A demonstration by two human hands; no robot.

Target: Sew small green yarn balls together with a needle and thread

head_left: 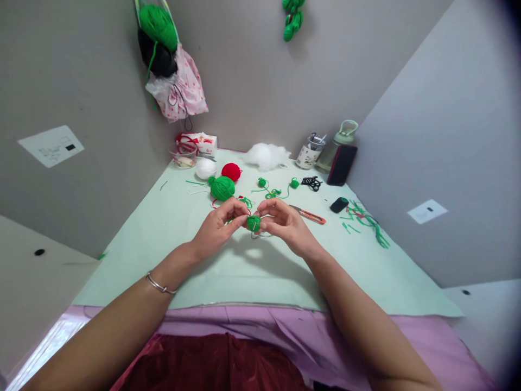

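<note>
1. Nearest my camera, dark red cloth (211, 366) lies at the bottom of view, with two bare forearms reaching past it over the pale green table cover (195, 288).
2. The small green ball (254, 223) sits between the fingertips of both hands, seemingly just above the cover. It looks round, so I read no clear long axis; a pale sliver shows on its front.
3. The left hand (214, 231) pinches it from the left; the right hand (291, 231) grips it from the right, thumb at the lower edge. Both touch it, so I judge neither nearer. The fingertips behind it are hidden from me.
4. Dark thread (262, 235) hangs beside and below the ball.
5. Beyond the left hand lies a larger green yarn ball (222, 188); beyond the right, an orange cutter (316, 218).
</note>
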